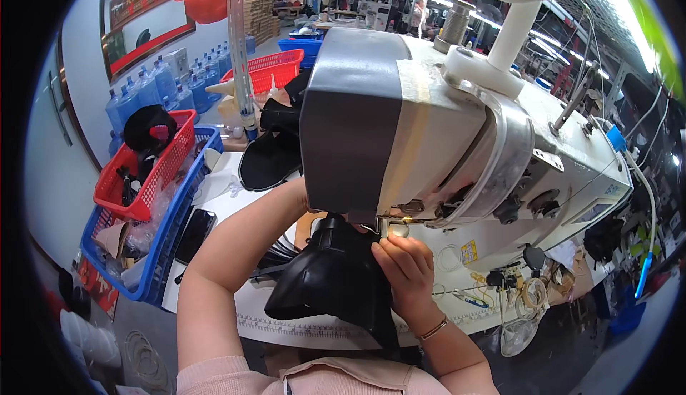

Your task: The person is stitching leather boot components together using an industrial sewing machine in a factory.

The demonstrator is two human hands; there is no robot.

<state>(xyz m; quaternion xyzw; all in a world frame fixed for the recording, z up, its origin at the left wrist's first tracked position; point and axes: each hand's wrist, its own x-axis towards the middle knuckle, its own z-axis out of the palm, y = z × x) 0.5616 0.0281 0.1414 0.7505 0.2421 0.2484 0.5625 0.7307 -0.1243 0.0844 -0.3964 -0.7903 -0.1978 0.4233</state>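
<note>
A large sewing machine (354, 109) fills the middle of the view, its small lamp lit near the needle area. Beneath its head lies a glossy black leather-like shaped piece (325, 273), curved and hanging over the table's near edge. The fingers of my right hand (406, 270) are bent and pressed together at the right edge of this piece, close to the needle area. From the left, my left forearm (246, 241) reaches behind the machine head, which hides the left hand's fingers. What that hand touches cannot be seen.
On the left, a red basket (168, 163) sits over a blue crate (153, 273) of scraps. A dark phone (194, 234) lies on the white table (307, 327). More black pieces (270, 158) rest behind the machine head. At right are tweezers (470, 299) and cords.
</note>
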